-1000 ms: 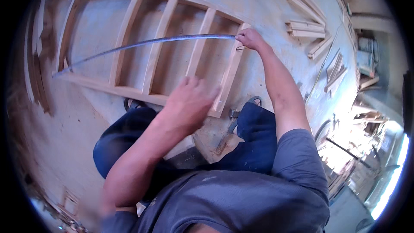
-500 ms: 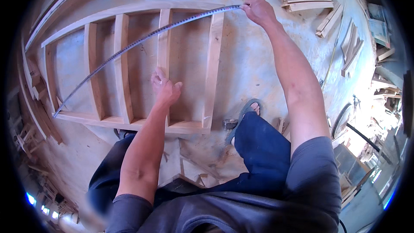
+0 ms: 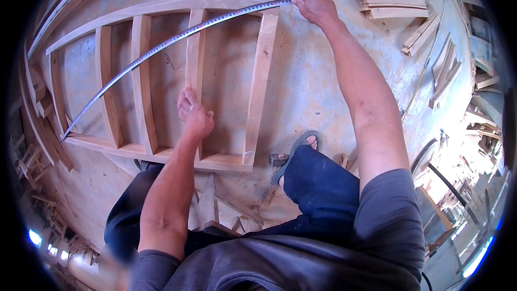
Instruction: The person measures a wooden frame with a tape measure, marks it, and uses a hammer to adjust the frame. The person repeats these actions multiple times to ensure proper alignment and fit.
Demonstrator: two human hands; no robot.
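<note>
A ladder-like wooden frame (image 3: pixel 262 70) with several crosspieces lies on the floor in front of me. Slantwise over it runs a steel measuring tape (image 3: pixel 222 18), bowed upward, from the near left corner to beyond the far right corner. My right hand (image 3: pixel 316 7) pinches the tape's far right end between thumb and fingers. Above the frame, beside the second crosspiece from the right, my left hand (image 3: pixel 195 117) hovers with loosely bent fingers and the thumb apart; nothing shows in it. The tape's left end rests by the frame's corner.
Stacked wood strips (image 3: pixel 393 4) lie at the far right, with more short pieces (image 3: pixel 446 70) nearer. A dark block, perhaps a hammer head (image 3: pixel 278 159), sits beside my sandalled foot (image 3: pixel 308 141). Long boards (image 3: pixel 40 113) lie along the left, and scrap wood (image 3: pixel 237 205) lies between my legs.
The view has shifted slightly, so the frame sits further left. The tape's marked face has turned more upward along the arc. Both hands have moved slightly left in view, with the right still pinching the tape.
</note>
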